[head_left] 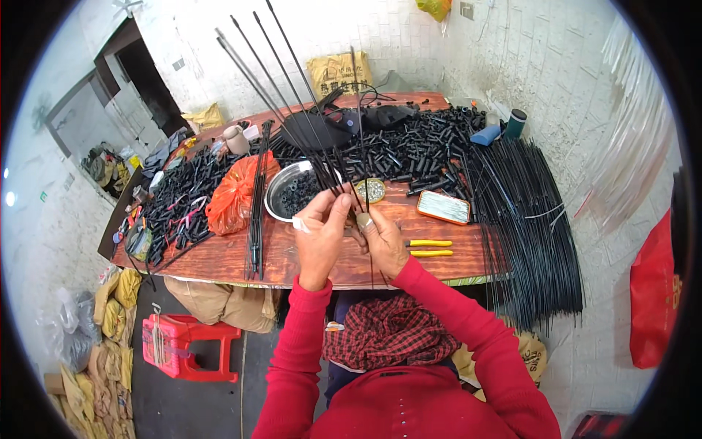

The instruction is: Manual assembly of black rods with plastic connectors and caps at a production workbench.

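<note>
Both my hands are raised over the near edge of the table, close together. My left hand [319, 238] is closed round a fan of several thin black rods [284, 121] that slant up and to the left. Between the thumb and fingers of my right hand [385, 245] is one more black rod [359, 110], nearly upright, its lower end reaching below the hand. White tape shows on my left hand, and a wrap covers my right thumb. What the fingertips touch where the hands meet is partly hidden. Yellow-handled pliers [431, 244] lie right of my right hand.
Behind my hands are a metal bowl [269, 199] of small black parts and a round dish [374, 192]. A rectangular tin [444, 208] sits to the right. Heaps of black tubes [409, 143], an orange bag [238, 194] and long black rods [530, 219] flank them. A red stool [191, 344] stands lower left.
</note>
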Tool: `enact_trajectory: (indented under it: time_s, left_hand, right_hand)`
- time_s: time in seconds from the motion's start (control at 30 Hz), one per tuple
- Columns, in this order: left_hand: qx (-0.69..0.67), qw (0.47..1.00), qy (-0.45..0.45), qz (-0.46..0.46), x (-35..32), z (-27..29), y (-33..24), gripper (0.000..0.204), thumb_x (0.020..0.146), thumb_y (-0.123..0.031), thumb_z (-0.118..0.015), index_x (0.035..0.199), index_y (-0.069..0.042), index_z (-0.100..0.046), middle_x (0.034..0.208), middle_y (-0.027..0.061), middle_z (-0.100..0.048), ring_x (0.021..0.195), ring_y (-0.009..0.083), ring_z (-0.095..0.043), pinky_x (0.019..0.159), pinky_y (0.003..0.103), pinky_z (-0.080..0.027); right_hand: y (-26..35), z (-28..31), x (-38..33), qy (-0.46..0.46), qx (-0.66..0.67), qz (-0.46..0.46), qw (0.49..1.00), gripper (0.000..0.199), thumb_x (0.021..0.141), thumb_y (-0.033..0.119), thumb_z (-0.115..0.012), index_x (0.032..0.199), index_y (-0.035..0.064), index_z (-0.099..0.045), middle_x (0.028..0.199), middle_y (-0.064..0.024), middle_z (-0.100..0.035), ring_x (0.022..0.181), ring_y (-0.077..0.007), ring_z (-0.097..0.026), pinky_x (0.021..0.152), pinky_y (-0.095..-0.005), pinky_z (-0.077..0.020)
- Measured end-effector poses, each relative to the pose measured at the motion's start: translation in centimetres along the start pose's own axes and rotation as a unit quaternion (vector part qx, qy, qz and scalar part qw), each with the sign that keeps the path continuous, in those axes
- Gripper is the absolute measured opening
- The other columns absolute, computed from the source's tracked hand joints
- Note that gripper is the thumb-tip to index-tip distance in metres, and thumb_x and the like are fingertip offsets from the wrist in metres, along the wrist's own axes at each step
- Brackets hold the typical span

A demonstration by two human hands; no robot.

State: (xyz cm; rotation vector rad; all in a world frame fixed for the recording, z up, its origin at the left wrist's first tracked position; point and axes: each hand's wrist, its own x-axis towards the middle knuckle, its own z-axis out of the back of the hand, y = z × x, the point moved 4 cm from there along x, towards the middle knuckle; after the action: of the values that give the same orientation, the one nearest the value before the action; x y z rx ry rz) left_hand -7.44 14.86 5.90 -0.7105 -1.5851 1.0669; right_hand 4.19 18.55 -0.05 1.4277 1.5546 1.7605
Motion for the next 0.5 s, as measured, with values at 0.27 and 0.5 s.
enact_trajectory:
  time_s: [0.27, 0.5]
  left_hand:
    - [-0.082, 0.996, 0.007, 0.044, -0.3, -0.5, -1.1, 0.030, 0.100, -0.020, -0.059, 0.121, 0.000, -0.065, 0.098, 0.0034, -0.070, 0.081, 0.0060, -0.062, 0.067, 0.020, -0.051]
    - [-0.119, 0.987, 0.045, 0.097, -1.1, -1.5, 0.1, 0.035, 0.091, -0.010, -0.070, 0.124, -0.001, -0.062, 0.093, 0.0054, -0.072, 0.079, 0.0076, -0.063, 0.070, 0.022, -0.050]
  right_hand:
    - [4.3, 1.1, -2.4, 0.017, -0.042, -0.087, 0.995, 0.031, 0.108, 0.026, -0.038, 0.117, 0.0014, -0.054, 0.070, 0.0007, -0.050, 0.058, -0.0052, -0.047, 0.051, -0.0205, -0.0430]
    - [5.0, 2.2, -3.0, 0.019, -0.070, -0.075, 0.995, 0.030, 0.106, 0.021, -0.040, 0.121, -0.0005, -0.055, 0.069, -0.0049, -0.061, 0.055, -0.0091, -0.056, 0.051, -0.0239, -0.0464]
